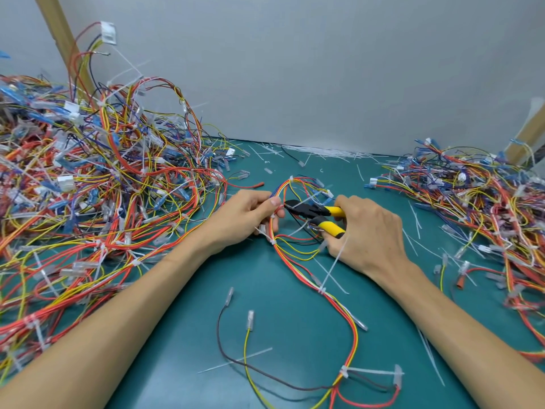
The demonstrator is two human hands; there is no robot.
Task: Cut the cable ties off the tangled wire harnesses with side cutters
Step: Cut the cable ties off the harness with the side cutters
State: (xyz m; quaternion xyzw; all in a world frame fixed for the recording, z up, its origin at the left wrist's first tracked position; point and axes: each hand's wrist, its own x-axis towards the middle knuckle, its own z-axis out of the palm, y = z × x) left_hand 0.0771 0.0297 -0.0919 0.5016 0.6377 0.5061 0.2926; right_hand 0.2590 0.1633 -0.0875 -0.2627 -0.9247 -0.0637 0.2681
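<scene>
Across a smooth teal-green bench mat (182,352), against a plain grey wall (324,69): at the left, a huge springy heap of red, yellow, blue and white wire harnesses (88,187), bristling with translucent nylon ties and plastic connectors; at the right, a lower heap of the same kind (477,202). Between them, one loose harness of thin red, yellow and orange wires (353,335), looped from the near edge up to the hands, bound at intervals by white nylon cable ties (322,289).

Both bare forearms stretched in from the near corners, meeting at mid-mat. Left hand (244,219) turned palm-inward, thumb and curled fingers pinching the harness bundle just beside a tie. Right hand (374,234) knuckles-up, fingers wrapped round the yellow rubbery handles of black-headed side cutters (308,212), handles spread in a narrow V, tips pointing left and almost touching the left thumb; hard to tell how far apart the jaws stand.

Along the foot of the wall, a scatter of thin white cut tie strips (324,151).
</scene>
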